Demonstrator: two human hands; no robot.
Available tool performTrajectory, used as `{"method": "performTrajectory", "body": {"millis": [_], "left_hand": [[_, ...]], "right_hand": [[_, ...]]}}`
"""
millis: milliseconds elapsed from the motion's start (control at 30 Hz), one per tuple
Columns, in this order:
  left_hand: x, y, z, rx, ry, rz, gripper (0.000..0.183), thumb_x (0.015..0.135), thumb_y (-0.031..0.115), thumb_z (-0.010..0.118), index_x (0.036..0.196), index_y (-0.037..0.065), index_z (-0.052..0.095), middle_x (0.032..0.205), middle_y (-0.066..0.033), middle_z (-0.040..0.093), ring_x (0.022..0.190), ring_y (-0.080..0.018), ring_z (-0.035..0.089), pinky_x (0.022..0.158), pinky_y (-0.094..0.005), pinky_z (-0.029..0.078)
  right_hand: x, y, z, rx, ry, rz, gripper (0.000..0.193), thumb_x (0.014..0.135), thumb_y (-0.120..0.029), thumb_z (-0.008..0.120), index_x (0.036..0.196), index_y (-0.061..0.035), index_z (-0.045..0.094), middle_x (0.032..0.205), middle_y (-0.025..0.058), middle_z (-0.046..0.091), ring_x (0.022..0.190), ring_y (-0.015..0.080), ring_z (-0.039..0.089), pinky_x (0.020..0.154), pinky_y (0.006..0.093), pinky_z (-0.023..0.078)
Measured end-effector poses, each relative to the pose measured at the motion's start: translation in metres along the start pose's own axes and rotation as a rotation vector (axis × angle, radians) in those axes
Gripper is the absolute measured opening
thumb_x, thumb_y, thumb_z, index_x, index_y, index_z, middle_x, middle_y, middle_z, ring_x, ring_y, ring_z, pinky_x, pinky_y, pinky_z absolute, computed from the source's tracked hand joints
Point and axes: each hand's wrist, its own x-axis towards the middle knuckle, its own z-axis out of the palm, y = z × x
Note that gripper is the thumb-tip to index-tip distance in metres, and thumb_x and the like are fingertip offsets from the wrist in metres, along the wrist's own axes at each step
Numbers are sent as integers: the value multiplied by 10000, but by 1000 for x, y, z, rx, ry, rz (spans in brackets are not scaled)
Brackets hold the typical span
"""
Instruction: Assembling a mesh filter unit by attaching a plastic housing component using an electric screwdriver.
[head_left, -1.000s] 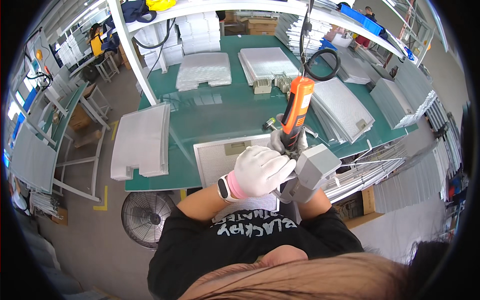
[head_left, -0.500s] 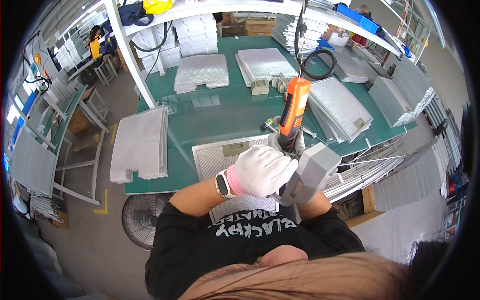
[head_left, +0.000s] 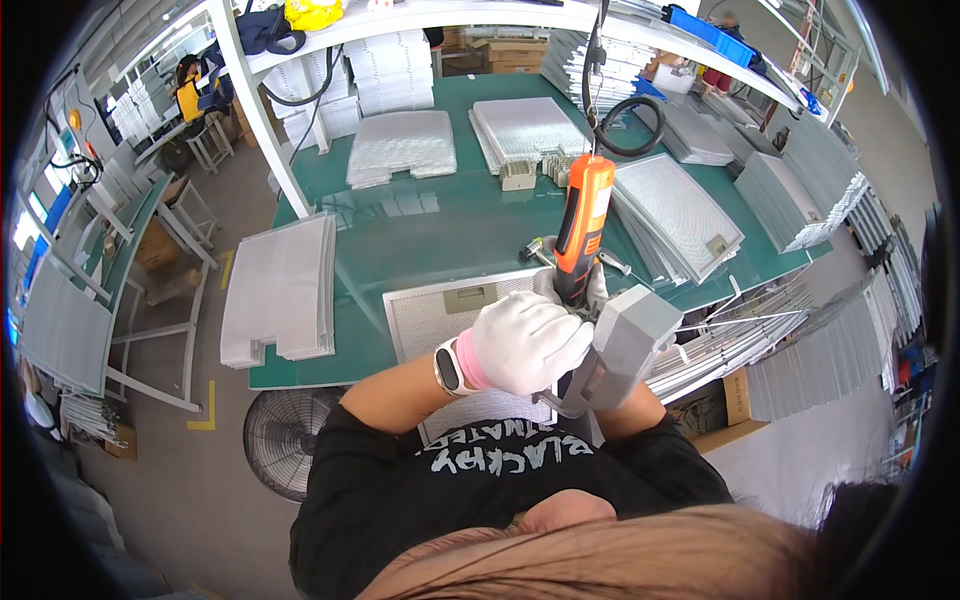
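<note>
An orange and black electric screwdriver point(head_left: 582, 225) hangs upright from a cord. White-gloved fingers of my right hand point(head_left: 598, 290) wrap round its lower end; the rest of that hand is hidden behind a grey boxy piece point(head_left: 630, 345). My left hand point(head_left: 530, 343), in a white glove, is closed just below and left of the screwdriver, against the grey piece's left side. What its fingers hold is hidden. Beneath my left hand lies a mesh filter panel point(head_left: 420, 318) in a metal frame, with a recessed handle plate point(head_left: 470, 298).
The green table point(head_left: 400, 245) carries stacked mesh panels point(head_left: 280, 290) at left, more panels point(head_left: 675, 215) at right, and small metal blocks point(head_left: 518, 176). A small tool point(head_left: 535, 247) lies behind the screwdriver. A floor fan point(head_left: 288, 440) stands below the near left edge.
Both hands stay almost where they were, with the screwdriver shifted very slightly left. My left wrist has turned a little. The panels have not visibly moved.
</note>
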Motion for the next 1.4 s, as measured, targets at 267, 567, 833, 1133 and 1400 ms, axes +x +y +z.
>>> {"method": "performTrajectory", "body": {"millis": [267, 567, 833, 1133, 1400], "left_hand": [[0, 0, 7, -10, 14, -19, 340, 623, 194, 739, 922, 41, 686, 839, -29, 636, 722, -172, 650, 635, -309, 499], [2, -1, -1, 12, -47, 14, 372, 594, 193, 723, 920, 20, 677, 845, -40, 633, 719, -174, 648, 622, -310, 501], [-1, -1, 5, -65, 35, -71, 354, 631, 106, 690, 971, 12, 668, 863, -55, 637, 748, -203, 652, 649, -345, 507], [-19, 17, 7, -1119, -165, -1110, 180, 936, 94, 545, 1027, -28, 642, 912, -61, 645, 796, -131, 623, 734, -285, 507], [-23, 12, 10, -1343, -169, -1180, 157, 934, 66, 539, 1008, -38, 630, 902, -34, 627, 794, -102, 593, 725, -256, 492]], "right_hand": [[-3, 1, -4, 10, -1, -2, 814, 948, -651, 395, 1490, -53, 284, 742, 56, 508, 626, 119, 460, 589, 255, 378], [-3, 2, -8, 23, -2, 13, 812, 944, -651, 399, 1485, -54, 296, 743, 62, 527, 624, 121, 475, 600, 247, 398], [-2, 2, -11, 46, 15, -35, 788, 952, -639, 405, 1482, -65, 303, 751, 69, 520, 639, 128, 476, 601, 261, 397], [4, 0, -4, -17, 107, -72, 724, 904, -682, 466, 1278, -63, 484, 741, 83, 509, 589, 178, 507, 511, 274, 428], [8, -2, -5, -130, 133, 9, 754, 838, -772, 468, 756, -25, 518, 665, 87, 523, 582, 163, 510, 519, 269, 430]]}}
